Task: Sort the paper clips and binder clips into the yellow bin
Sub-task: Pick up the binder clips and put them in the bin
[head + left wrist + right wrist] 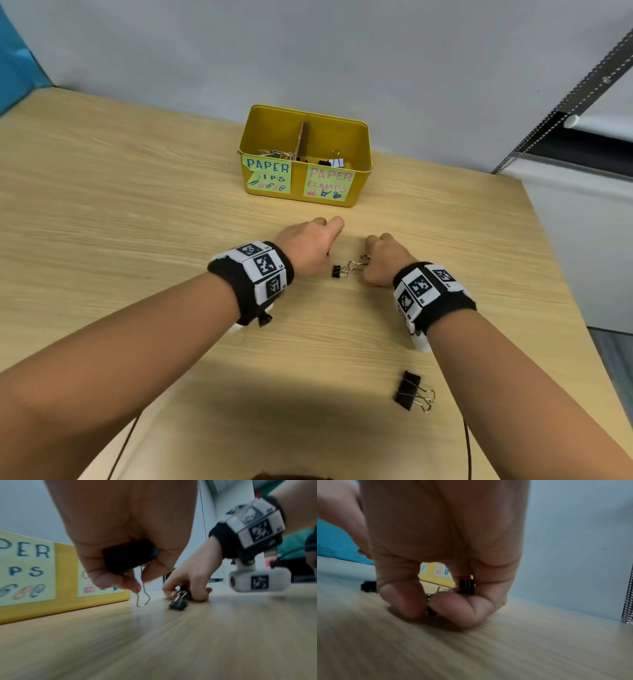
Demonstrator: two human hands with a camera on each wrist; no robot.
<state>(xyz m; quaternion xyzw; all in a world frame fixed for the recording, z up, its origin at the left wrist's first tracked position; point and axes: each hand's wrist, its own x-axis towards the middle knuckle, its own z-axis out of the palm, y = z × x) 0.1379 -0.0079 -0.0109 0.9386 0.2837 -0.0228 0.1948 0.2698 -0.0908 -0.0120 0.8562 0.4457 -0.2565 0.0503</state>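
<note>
- The counter [137, 212] carries the yellow bin [359, 144] at the far middle; its contents are only partly visible over the rim.
- Left hand [308, 243]: the head view hides its hold, but the left wrist view shows the fingers [118, 580] grasping a black binder clip [126, 555], wire handle hanging down.
- Right hand [383, 260], knuckles on the counter, pinches a second clip [467, 586], mostly hidden.
- The large binder clip [407, 390] lies near, handles pointing right.
- The small binder clip [337, 270] lies between the hands.
</note>
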